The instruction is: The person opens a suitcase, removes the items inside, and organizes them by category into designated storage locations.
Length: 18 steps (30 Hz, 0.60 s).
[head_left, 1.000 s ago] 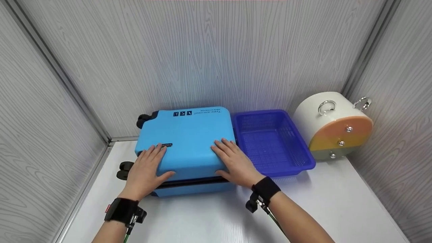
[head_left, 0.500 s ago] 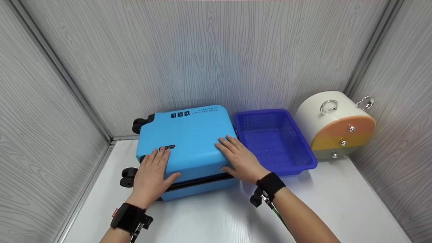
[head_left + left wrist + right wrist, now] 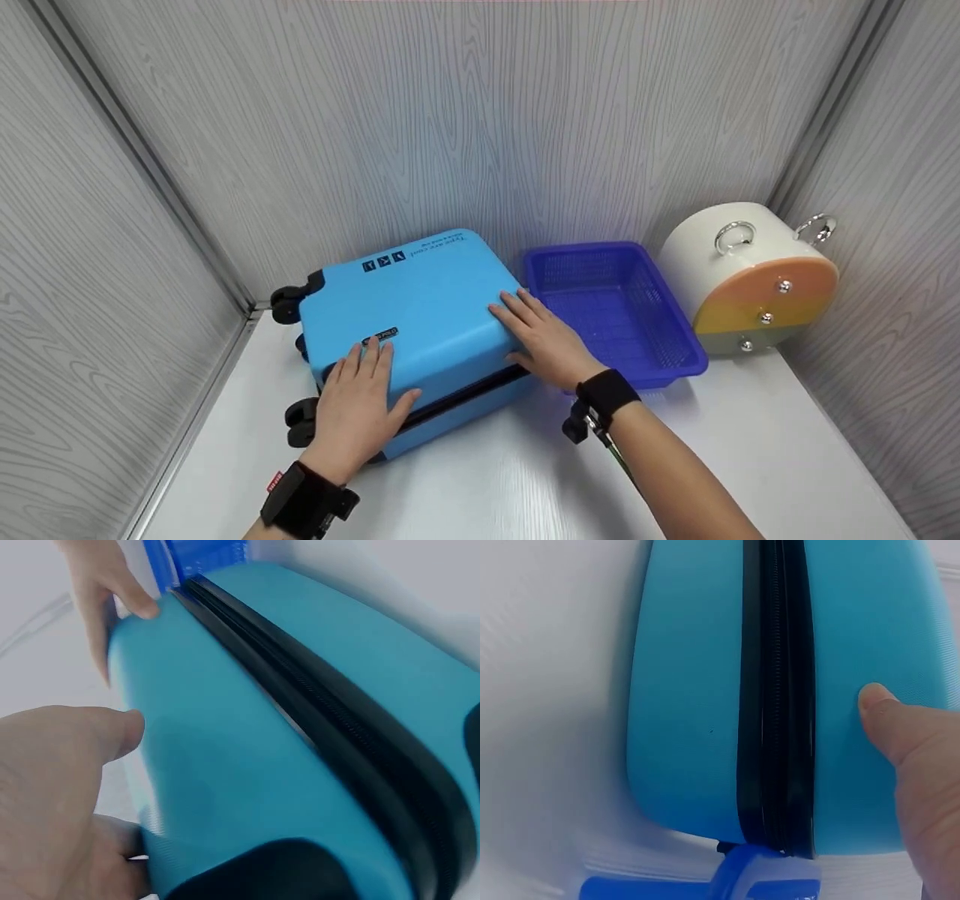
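In the head view, your left hand (image 3: 356, 412) and right hand (image 3: 553, 343) are resting on the blue suitcase (image 3: 427, 296), fingers straight and slightly apart; it is lying flat just beside the blue basket (image 3: 691, 363), now slanting, its wheels (image 3: 301, 425) nearer you than 1 second ago. The left wrist view is revealing the zipper (image 3: 331, 709), which the head view is hiding. The right wrist view is showing your right thumb (image 3: 889, 718) touching the suitcase's side.
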Tool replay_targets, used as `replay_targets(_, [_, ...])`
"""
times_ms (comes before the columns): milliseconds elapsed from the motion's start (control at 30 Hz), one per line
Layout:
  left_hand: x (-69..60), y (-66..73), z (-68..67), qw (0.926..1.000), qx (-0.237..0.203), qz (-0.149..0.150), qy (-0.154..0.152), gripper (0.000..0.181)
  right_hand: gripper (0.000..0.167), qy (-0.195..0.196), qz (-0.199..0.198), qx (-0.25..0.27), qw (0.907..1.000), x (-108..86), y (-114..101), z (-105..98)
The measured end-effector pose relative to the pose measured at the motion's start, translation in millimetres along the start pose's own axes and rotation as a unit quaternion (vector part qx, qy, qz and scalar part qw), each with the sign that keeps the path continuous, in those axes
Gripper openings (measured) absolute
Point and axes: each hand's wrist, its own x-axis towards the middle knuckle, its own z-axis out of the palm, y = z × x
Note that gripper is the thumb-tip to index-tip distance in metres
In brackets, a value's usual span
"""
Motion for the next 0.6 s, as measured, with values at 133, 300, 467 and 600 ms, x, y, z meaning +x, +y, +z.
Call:
replay_targets(133, [-1.6, 8.5, -5.9, 0.9996, 0.0, -0.005, -0.028, 0.082, 0.086, -0.02, 0.012, -0.003, 0.9997, 5.2, 5, -2])
replay_targets(300, [-3.5, 18.7, -12.0, 0.9988, -0.001, 0.001, -0.049, 0.082, 0.085, -0.042, 0.035, -0.011, 0.9985, 10.3, 9, -7])
replay_targets(467, [-3.4, 14.2, -24.7, 0.9956, -0.053, 0.013, -0.076, 0.076, 0.084, -0.046, 0.05, -0.019, 0.9975, 13.2, 11, -8])
replay_targets(600, [-1.1, -12.6, -38.0, 0.991, -0.11, 0.027, -0.071, 0.063, 0.084, -0.041, 0.071, -0.018, 0.9965, 14.0, 6, -4])
